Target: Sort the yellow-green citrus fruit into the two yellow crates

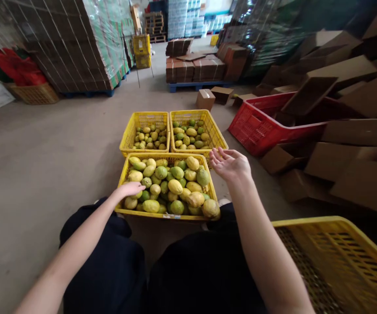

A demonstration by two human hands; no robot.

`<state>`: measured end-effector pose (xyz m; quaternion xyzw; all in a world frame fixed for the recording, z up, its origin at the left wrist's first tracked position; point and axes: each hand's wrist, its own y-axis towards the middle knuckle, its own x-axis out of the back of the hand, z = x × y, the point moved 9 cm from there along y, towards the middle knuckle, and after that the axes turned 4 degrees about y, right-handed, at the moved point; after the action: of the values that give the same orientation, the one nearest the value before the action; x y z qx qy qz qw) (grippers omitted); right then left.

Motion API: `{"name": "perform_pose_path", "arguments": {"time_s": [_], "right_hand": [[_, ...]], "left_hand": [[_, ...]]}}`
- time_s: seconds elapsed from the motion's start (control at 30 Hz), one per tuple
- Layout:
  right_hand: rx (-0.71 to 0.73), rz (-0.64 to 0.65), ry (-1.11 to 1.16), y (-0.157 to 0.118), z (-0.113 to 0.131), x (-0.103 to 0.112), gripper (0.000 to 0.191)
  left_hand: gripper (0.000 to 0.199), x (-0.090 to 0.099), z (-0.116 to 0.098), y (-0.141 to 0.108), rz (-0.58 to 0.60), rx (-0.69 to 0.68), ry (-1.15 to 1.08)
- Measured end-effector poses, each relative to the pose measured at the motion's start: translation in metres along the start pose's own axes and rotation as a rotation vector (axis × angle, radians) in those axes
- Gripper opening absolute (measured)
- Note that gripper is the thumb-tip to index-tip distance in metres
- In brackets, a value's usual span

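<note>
A yellow plastic crate (168, 216) full of yellow and green lemons (175, 187) stands right in front of me, between my legs. My left hand (131, 189) lies over the lemons at the crate's left side, back upward, fingers stretched toward a greenish lemon (146, 182). Some of its fingers are hidden, and I cannot tell whether it touches the fruit. Just beyond the crate's right rim, my right hand (230, 165) is raised with its palm up and fingers apart, holding nothing.
Two more yellow crates, left (128, 131) and right (219, 135), hold similar fruit behind the front one. At lower right is another yellow crate (326, 223). A red crate (257, 126) and piled cardboard boxes (355, 148) stand to the right. Wrapped pallet loads (60, 43) rise behind.
</note>
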<state>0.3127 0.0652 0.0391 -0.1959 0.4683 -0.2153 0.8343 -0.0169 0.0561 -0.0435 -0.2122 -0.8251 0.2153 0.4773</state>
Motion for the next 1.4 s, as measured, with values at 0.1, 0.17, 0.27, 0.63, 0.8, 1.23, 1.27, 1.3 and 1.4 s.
{"name": "perform_pose_path", "arguments": {"time_s": [0.1,0.17,0.27,0.63,0.8,1.23,1.27,1.3,1.4], "right_hand": [[0.0,-0.045,-0.106,0.01,-0.015,0.005,0.023],[0.004,-0.046,-0.253,0.017,-0.029,0.004,0.015],[0.033,0.046,-0.695,0.027,-0.06,-0.005,0.007],[0.212,0.054,-1.638,0.036,-0.159,0.043,0.048],[0.229,0.075,-1.661,0.048,-0.159,0.038,0.04],[0.191,0.347,-0.776,0.002,-0.099,-0.06,0.025],[0.155,0.363,-0.647,-0.005,-0.091,-0.065,0.02],[0.126,0.365,-0.526,-0.012,-0.084,-0.069,0.014],[0.081,0.314,-0.237,-0.023,-0.066,-0.072,0.009]], "left_hand": [[0.016,-0.003,0.008,-0.004,-0.001,0.025,0.164],[0.018,-0.004,0.005,-0.007,0.017,0.005,0.24],[0.031,-0.001,0.0,-0.014,0.062,-0.049,0.388],[0.049,0.031,0.024,-0.028,0.029,-0.011,0.478],[0.045,0.032,0.03,-0.033,0.038,-0.003,0.435],[0.021,0.025,0.023,-0.006,-0.108,-0.05,0.052],[0.021,0.02,0.013,-0.001,-0.121,-0.093,0.023],[0.021,0.013,0.002,0.005,-0.13,-0.139,-0.006],[0.026,-0.019,-0.032,0.023,-0.105,-0.252,-0.056]]}}
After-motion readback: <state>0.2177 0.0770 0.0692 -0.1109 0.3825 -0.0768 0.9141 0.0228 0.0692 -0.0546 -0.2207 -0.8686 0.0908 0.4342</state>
